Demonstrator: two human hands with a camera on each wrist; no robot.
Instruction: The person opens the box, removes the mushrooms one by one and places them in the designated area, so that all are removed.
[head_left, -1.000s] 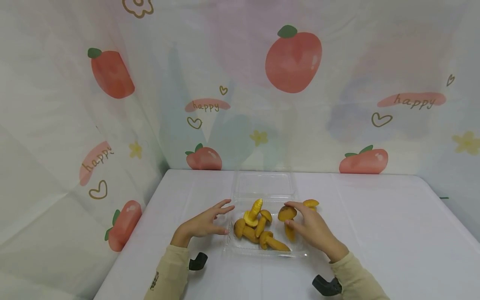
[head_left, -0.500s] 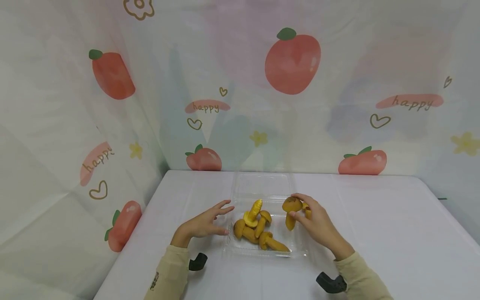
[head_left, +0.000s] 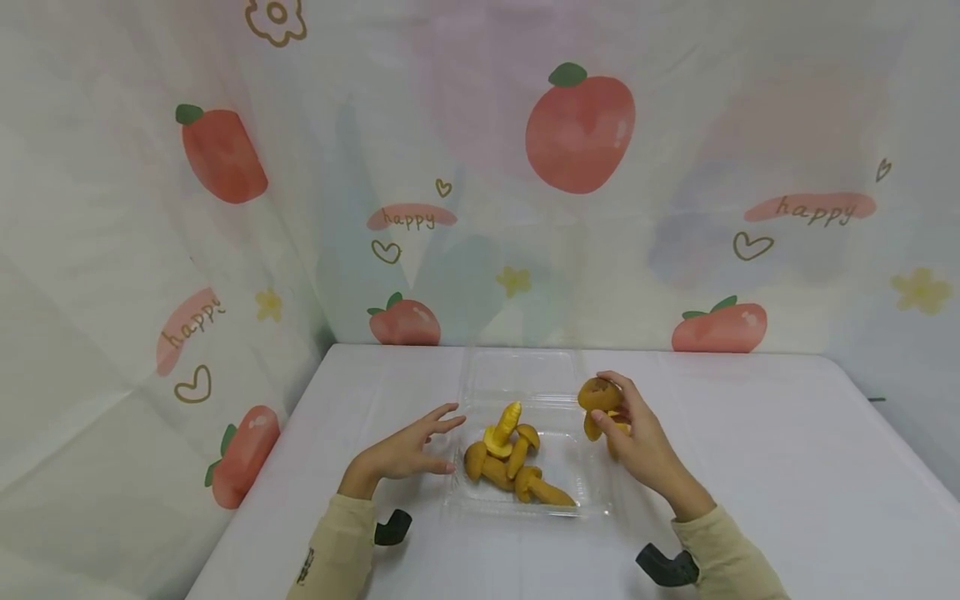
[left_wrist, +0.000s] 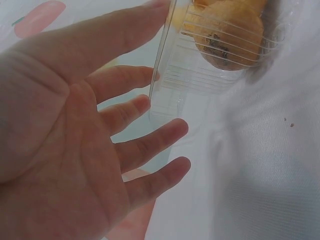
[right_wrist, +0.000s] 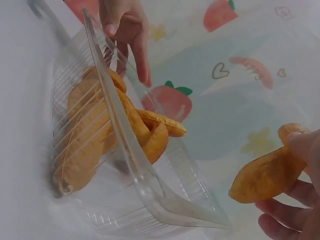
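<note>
Pinching a brown-capped mushroom [head_left: 597, 392] in the right hand [head_left: 639, 437] — aloft, near the right rim of a clear plastic clamshell container [head_left: 566, 458]. Spreading the left hand [head_left: 403, 448] loosely beside its left wall, fingers parted. Facing four more mushrooms [head_left: 517, 458] bunched inside, a tipped-back lid [head_left: 522, 375] behind — all on a white-covered counter [head_left: 750, 467].

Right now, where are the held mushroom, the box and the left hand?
Held mushroom [head_left: 598, 395]: head view, on its cap.
Box [head_left: 561, 457]: head view, bare part of its base.
Left hand [left_wrist: 72, 134]: left wrist view, on the palm.
</note>
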